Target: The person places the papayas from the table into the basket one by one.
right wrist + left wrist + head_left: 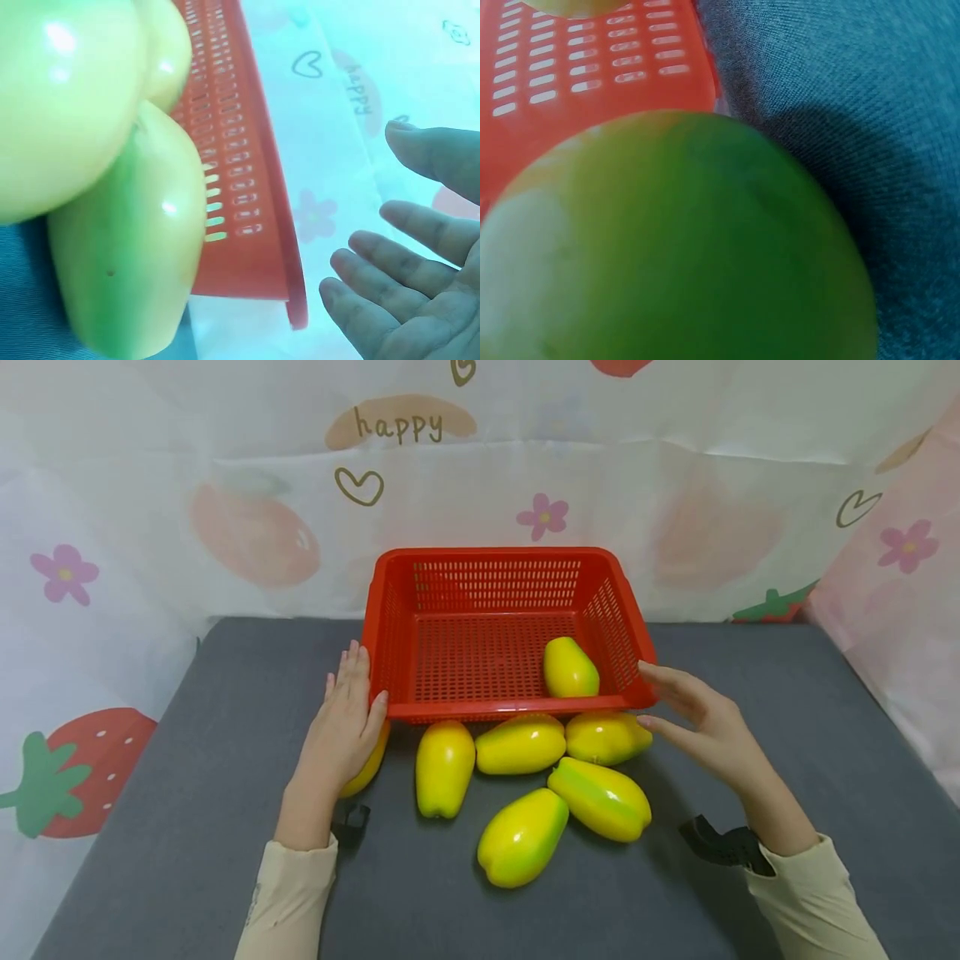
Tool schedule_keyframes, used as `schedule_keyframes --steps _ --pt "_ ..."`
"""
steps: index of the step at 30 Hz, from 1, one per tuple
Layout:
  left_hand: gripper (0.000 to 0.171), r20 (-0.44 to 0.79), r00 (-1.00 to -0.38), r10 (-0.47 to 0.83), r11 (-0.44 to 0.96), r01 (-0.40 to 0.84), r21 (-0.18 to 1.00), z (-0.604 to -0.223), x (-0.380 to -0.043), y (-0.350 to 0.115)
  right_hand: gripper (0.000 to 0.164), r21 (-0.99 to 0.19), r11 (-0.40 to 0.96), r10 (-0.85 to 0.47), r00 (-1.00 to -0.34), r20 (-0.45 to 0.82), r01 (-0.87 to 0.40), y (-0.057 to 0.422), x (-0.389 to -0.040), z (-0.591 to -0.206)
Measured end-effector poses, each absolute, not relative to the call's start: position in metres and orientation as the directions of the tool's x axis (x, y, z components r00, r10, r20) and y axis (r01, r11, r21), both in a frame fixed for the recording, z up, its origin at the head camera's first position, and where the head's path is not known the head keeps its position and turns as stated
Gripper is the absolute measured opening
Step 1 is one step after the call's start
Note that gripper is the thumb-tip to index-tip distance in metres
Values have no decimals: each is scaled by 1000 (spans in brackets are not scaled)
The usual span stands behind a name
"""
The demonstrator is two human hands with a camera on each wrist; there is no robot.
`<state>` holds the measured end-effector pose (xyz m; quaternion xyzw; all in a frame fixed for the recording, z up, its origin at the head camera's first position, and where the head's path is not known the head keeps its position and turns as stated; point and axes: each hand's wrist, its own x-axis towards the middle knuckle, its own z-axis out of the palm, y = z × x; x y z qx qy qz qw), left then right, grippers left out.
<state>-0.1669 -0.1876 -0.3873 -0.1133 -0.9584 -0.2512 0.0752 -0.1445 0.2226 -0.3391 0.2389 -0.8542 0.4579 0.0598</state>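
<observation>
A red plastic basket [487, 708] with slotted walls stands at the back of the table, one yellow-green papaya [572, 668] lying in its front right part. My left hand [341, 727] lies along the basket's left side with fingers straight, above a papaya [367, 772] that it partly covers. At the front right corner my right hand [693, 714] has its fingers extended and thumb apart, holding nothing; whether a fingertip touches the rim I cannot tell. In the right wrist view the palm and fingers [397, 285] are spread beside the basket wall [240, 270].
Several more papayas lie in front of the basket: one upright in view [445, 768], two against the front wall [521, 745], two nearer [600, 799]. The grey tabletop [187, 827] meets a printed cloth backdrop [285, 427] behind.
</observation>
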Motion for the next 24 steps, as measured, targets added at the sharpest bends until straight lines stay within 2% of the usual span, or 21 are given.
schedule_keyframes --steps 10,19,24 --pt "66 201 -962 183 846 258 467 -386 -169 -187 64 -769 330 -453 -806 380 -548 230 -123 -351" --pt "65 199 -962 186 845 260 468 -384 -169 -186 58 -841 243 -503 -804 317 -484 235 -114 -367" --pt "64 190 -965 180 846 250 470 -386 -166 -188 56 -880 136 -600 -745 292 -455 233 -115 -378"
